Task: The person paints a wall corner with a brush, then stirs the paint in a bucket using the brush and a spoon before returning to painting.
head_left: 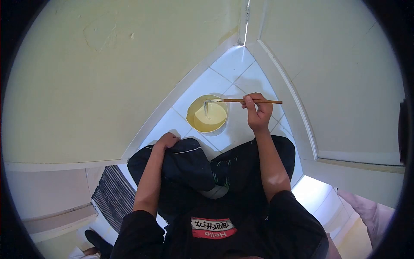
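Observation:
My right hand [258, 111] is closed around the wooden handle of a paintbrush [233, 100], held level with its bristles pointing left. The bristle end is over the far rim of a bucket [189, 117] of pale yellow paint [211, 118]. Paint coats the bristles, and a streak hangs down from them toward the paint's surface. My left hand [167, 140] rests on my left knee, its fingers loosely together over the dark trousers; whether they are round anything is hidden.
A pale yellow wall [129, 86] with a white baseboard rises on the left. A door [340, 86] stands at the right, meeting the wall in a narrow far corner. White tiles [239, 129] cover the floor. A striped mat [114, 196] lies behind at the left.

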